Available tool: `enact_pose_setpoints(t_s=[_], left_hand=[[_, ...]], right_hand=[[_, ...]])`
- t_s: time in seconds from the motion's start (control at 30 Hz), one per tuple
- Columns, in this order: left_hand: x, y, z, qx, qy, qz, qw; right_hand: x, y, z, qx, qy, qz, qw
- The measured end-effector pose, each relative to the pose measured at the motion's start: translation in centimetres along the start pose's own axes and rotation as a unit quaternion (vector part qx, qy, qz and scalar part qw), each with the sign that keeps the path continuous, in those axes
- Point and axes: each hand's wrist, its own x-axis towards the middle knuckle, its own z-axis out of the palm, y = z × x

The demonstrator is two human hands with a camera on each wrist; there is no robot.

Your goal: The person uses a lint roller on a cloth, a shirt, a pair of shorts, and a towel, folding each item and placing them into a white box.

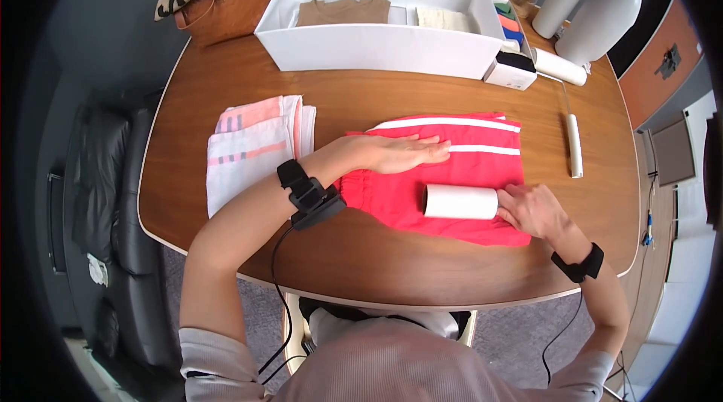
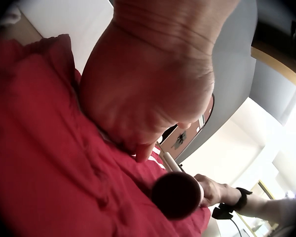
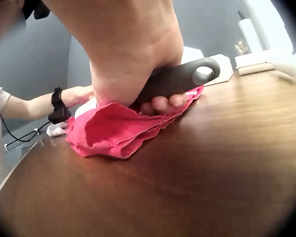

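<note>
A folded red garment (image 1: 474,167) with white stripes and a gathered elastic edge lies on the wooden table. My left hand (image 1: 395,155) rests on it with straight fingers, palm down near the stripes. A lint roller (image 1: 461,202) with a white cylinder lies along the lower part of the garment. Its dark grey handle (image 3: 172,81), with a hole at the end, is gripped by my right hand (image 1: 536,210), fingers curled underneath. In the left wrist view, the roller's dark open end (image 2: 176,195) faces the camera, beyond the left hand (image 2: 148,89).
Left of the garment lies a folded white and pink checked cloth (image 1: 252,153). A white box (image 1: 376,52) with folded clothes stands behind. Another white roller (image 1: 575,146) lies at right, near a white tube (image 1: 559,67). A brown bag (image 1: 233,3) sits back left.
</note>
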Motion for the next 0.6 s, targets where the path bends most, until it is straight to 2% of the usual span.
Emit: enact_pose_setpoints(t_s=[0.13, 0.23, 0.33, 0.43, 0.47, 0.53, 0.6], left_hand=[[0.1, -0.5, -0.1, -0.041, -0.013, 0.009, 0.999], [0.6, -0.8, 0.3, -0.029, 0.003, -0.024, 0.999], [0.5, -1.0, 0.3, -0.029, 0.004, 0.0, 1.0], [0.6, -1.0, 0.2, -0.019, 0.002, -0.008, 1.0], [0.8, -1.4, 0.2, 0.017, 0.0, 0.023, 1.0], [1.0, -2.0, 0.6, 0.085, -0.002, 0.081, 0.993], [0.9, -1.8, 1.3, 0.143, 0.031, 0.063, 0.987]], right_hand=[[-1.9, -1.2, 0.4, 0.002, 0.003, -0.037, 0.999], [-2.8, -1.7, 0.8, -0.021, 0.013, -0.054, 0.998], [-3.6, -2.8, -0.2, -0.018, -0.008, -0.076, 0.997], [-4.1, -3.0, -0.7, 0.012, 0.013, -0.112, 0.994], [-4.1, -2.9, -0.9, 0.033, 0.029, -0.118, 0.992], [-4.3, -2.5, -0.6, 0.073, 0.057, -0.033, 0.995], [-3.8, -2.1, -1.5, 0.16, 0.074, 0.081, 0.981]])
